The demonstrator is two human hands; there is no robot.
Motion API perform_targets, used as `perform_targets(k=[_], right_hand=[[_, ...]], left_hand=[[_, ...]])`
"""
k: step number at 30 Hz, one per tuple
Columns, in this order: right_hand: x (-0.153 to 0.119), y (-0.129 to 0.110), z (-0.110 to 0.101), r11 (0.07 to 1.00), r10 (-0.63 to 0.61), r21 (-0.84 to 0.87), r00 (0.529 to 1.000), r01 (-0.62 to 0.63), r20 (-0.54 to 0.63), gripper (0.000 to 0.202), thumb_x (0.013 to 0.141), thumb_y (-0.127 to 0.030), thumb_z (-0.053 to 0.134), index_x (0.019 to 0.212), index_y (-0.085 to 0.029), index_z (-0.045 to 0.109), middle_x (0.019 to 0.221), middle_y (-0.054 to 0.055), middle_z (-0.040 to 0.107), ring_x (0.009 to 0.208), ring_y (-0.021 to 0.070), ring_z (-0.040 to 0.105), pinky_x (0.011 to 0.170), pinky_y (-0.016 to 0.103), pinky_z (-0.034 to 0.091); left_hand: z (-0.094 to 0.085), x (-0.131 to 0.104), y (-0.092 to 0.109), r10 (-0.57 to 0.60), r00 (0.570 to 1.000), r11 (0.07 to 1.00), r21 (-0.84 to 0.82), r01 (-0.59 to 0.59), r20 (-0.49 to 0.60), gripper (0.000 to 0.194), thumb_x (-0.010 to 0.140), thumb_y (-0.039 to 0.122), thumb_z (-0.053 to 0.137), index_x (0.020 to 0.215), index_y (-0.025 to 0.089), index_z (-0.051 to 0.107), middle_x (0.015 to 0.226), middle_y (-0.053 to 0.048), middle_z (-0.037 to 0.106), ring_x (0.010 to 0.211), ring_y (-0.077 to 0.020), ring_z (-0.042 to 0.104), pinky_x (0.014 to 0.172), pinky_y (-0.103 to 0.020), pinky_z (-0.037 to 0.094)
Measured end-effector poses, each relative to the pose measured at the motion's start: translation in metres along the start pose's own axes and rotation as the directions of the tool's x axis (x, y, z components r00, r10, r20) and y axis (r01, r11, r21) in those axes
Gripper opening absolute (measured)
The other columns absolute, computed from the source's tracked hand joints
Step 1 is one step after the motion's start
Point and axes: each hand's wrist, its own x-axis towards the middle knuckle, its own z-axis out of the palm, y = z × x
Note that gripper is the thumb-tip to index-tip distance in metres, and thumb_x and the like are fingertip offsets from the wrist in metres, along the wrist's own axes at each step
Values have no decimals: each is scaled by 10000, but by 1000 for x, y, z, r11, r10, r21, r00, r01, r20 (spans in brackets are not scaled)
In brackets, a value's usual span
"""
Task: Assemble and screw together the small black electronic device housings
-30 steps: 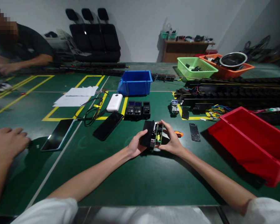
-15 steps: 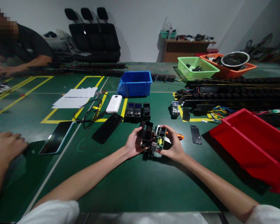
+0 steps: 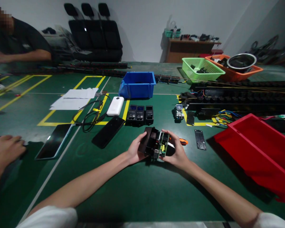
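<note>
Over the green table, my left hand (image 3: 136, 148) is closed around a black housing (image 3: 146, 141), thumb on its upper edge. My right hand (image 3: 178, 152) grips a green circuit board (image 3: 164, 145) with silver and yellow parts by its right side. Board and housing are side by side at close range; whether they are joined is unclear. An orange-handled tool (image 3: 183, 141) lies behind my right hand, partly hidden. Beyond my hands stand black modules (image 3: 140, 114). A small bare electronic assembly (image 3: 179, 112) and a flat black cover (image 3: 200, 139) lie to the right.
A red bin (image 3: 256, 152) stands at right, a blue bin (image 3: 138, 85) beyond the modules. Phones (image 3: 108, 131), a white power bank (image 3: 115, 106), cables and papers (image 3: 73, 98) lie left. Another person's hand (image 3: 8, 150) rests at the left edge; a second person sits farther back.
The black housing has tilted, showing more of its side face, and sits closer to the circuit board. Both hands still hold their parts. The person farther back has shifted their arms.
</note>
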Motion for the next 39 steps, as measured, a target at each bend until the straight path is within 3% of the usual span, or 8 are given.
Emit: perform_targets(k=[15,20,24,29,39], right_hand=[[8,3,-3,991,-25,-134,998,17,-56,966,676,-306,828,1475,-291,284,1406,137,458,1292,324,481,993,527,512],[21,9,-8,984,-119,-138,993,117,-12,975,668,-329,832,1476,-307,287,1405,129,462,1292,334,478,960,514,532],[25,11,-9,978,-162,-130,987,163,15,983,666,-360,836,1479,-308,286,1396,128,475,1278,332,489,932,490,548],[21,14,-8,966,-181,-173,981,190,68,1011,680,-424,822,1495,-305,237,1415,138,457,1281,347,479,939,517,537],[21,14,-6,936,-235,-245,967,253,98,900,714,-447,791,1453,-298,300,1403,150,427,1295,362,460,1032,578,453]], left_hand=[[-7,4,4,24,1000,999,43,-24,-16,409,907,419,531,1110,93,673,967,-125,748,801,-222,712,766,-338,549],[-3,6,9,2,999,999,46,-4,43,464,913,455,496,1160,93,648,1040,-153,732,859,-255,711,785,-389,552],[-3,6,11,-12,999,999,36,11,33,460,917,450,486,1155,93,651,965,-145,744,796,-241,712,749,-369,549],[-7,6,10,-12,1000,999,41,11,26,445,915,467,486,1011,83,688,778,-107,735,658,-204,683,681,-321,522],[-7,7,10,1,999,999,49,-3,54,467,922,496,459,929,94,698,715,-91,717,597,-185,662,613,-293,515]])
